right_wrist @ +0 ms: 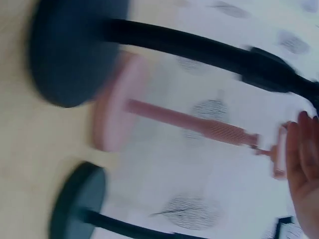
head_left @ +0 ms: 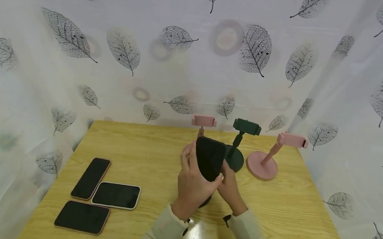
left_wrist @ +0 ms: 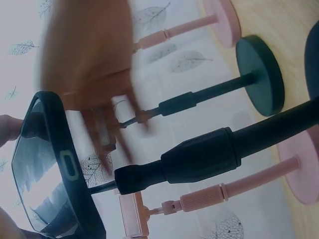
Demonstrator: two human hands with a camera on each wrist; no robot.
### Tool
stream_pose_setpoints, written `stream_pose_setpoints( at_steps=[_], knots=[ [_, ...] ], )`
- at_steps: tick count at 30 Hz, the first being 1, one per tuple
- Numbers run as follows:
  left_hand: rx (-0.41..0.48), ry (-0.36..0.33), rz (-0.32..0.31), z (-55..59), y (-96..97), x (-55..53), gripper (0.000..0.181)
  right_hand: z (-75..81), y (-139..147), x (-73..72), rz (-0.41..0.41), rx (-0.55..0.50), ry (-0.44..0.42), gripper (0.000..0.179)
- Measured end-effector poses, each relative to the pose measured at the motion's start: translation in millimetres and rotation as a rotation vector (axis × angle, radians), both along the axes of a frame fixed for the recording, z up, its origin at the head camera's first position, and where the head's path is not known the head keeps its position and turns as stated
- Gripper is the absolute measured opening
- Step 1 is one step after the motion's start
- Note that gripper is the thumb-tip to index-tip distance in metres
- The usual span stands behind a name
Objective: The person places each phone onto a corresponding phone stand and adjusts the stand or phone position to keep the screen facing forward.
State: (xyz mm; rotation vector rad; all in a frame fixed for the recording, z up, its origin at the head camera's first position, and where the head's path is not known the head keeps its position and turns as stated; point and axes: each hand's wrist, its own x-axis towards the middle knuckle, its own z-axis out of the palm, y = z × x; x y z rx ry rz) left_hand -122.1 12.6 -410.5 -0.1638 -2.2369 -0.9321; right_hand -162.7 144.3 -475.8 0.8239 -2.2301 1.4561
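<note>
A dark phone (head_left: 210, 158) is up in front of me, tilted, at the top of a black phone stand (left_wrist: 199, 157). The stand's thin rod reaches up behind the phone, and its round base (right_wrist: 75, 55) is on the table. My left hand (head_left: 192, 178) grips the phone along its left and lower edges. On the other side my right hand (head_left: 229, 185) is close by the phone's right edge. In the left wrist view the right hand (left_wrist: 94, 59) is blurred, its fingers extended behind the phone. The right wrist view shows these fingers straight, near the stand's top.
Behind stand a pink phone stand (head_left: 204, 121), a dark green one (head_left: 236, 159) and another pink one (head_left: 261, 166), their clamps without phones. Three phones lie at the left: one slanted (head_left: 90, 178), one white-edged (head_left: 117, 195) and one nearest me (head_left: 82, 217). A leaf-patterned curtain (head_left: 121, 89) surrounds the wooden table.
</note>
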Motion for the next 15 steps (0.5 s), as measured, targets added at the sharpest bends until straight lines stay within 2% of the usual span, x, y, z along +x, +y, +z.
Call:
stream_pose_setpoints(
  at_steps=[2, 5, 9, 12, 15],
  knots=[
    [0.0, -0.008, 0.0, 1.1, -0.7, -0.1, 0.112, 14.0, -0.8, -0.5, 0.007, -0.116, 0.061, 0.037],
    [-0.01, -0.025, 0.013, 2.0, -1.9, -0.4, 0.112, 24.7, -2.5, -2.1, 0.044, -0.216, 0.155, 0.028],
    [-0.028, -0.037, 0.019, 2.4, -3.3, -0.5, 0.112, 26.3, -3.8, -5.0, 0.016, -0.253, 0.28, 0.019],
    [-0.036, -0.038, 0.015, 2.5, -3.8, -0.6, 0.11, 25.5, -3.0, -5.9, -0.028, -0.258, 0.327, 0.016],
    [-0.028, -0.043, 0.012, 2.3, -4.2, -1.2, 0.111, 27.5, -2.8, -6.1, -0.032, -0.266, 0.361, 0.014]
  ],
)
